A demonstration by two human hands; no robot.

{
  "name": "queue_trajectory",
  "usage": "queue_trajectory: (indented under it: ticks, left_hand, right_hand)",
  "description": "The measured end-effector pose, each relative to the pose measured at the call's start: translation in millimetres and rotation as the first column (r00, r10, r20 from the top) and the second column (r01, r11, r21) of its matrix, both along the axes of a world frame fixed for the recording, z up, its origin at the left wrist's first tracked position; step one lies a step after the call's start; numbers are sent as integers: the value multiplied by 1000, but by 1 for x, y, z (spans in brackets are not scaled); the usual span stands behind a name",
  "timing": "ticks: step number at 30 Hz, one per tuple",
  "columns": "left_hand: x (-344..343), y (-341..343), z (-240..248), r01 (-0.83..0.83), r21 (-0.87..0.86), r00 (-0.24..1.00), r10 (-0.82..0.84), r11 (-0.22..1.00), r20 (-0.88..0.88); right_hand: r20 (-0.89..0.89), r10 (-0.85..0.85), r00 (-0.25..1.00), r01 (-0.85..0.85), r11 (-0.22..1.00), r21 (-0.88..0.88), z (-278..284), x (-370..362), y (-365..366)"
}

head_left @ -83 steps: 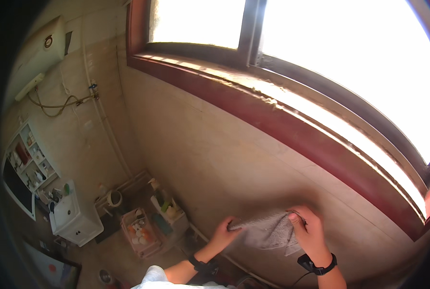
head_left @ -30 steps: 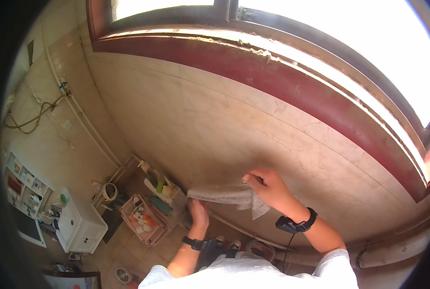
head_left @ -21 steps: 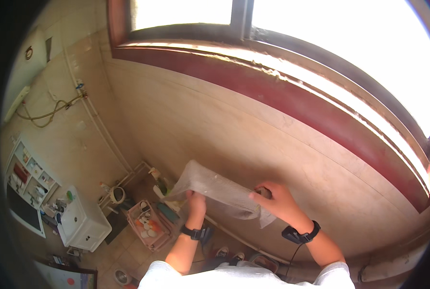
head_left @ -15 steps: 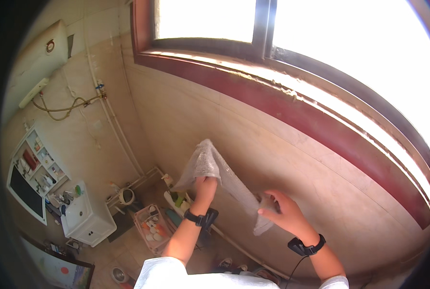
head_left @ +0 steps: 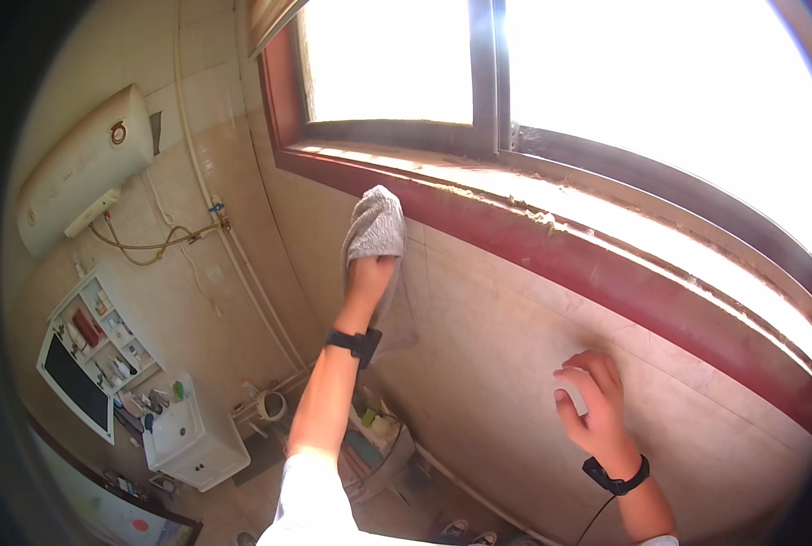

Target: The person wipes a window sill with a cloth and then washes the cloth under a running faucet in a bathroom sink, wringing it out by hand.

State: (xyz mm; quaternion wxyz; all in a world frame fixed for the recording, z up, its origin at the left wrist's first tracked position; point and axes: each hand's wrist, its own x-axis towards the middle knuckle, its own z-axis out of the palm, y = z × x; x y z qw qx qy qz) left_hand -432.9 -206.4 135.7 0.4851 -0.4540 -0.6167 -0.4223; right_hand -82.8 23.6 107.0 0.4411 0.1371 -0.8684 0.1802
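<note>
A grey cloth (head_left: 376, 224) is draped over the fingers of my left hand (head_left: 366, 280), which is raised in front of the dark red window frame (head_left: 461, 218). The cloth hides most of those fingers, and its loose end hangs down beside my wrist. Whether it touches the frame I cannot tell. My right hand (head_left: 599, 409) is lower and to the right, near the beige wall (head_left: 497, 318). Its fingers are curved, with the thumb apart from them, and no cloth is in it. Both wrists carry black straps.
Dust and fluffy debris (head_left: 538, 217) lie along the bright windowsill (head_left: 588, 205). A water heater (head_left: 87, 168) hangs on the left wall, above a mirror cabinet (head_left: 101, 341) and a white sink (head_left: 183, 437). A rack with bottles (head_left: 379, 441) stands low by the wall.
My left hand has moved up with the cloth to the window frame. My right hand has let go of the cloth and shifted right. The view has tilted upward a little.
</note>
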Motion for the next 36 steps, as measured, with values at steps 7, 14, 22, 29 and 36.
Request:
queue_trajectory:
  ticks: [7, 14, 22, 29, 36]
  left_hand:
    - [52, 22, -11, 88, -207, 994, -98, 974, -39]
    - [116, 35, -12, 58, -295, 994, -84, 954, -75]
    - [154, 45, -3, 78, -369, 996, -59, 926, 63]
    - [194, 89, 18, 189, -442, 957, -265, 877, -115]
    - [196, 124, 28, 342, -411, 913, -402, 845, -68]
  right_hand:
    - [116, 205, 972, -198, 978, -71, 15, -62, -38]
    - [58, 699, 712, -432, 502, -749, -18, -121, -73]
    - [-251, 321, 913, -389, 500, -774, 22, -60, -76]
    - [-347, 229, 909, -416, 461, -784, 23, -14, -57]
    - [-135, -55, 989, -50, 743, -667, 51, -3, -30]
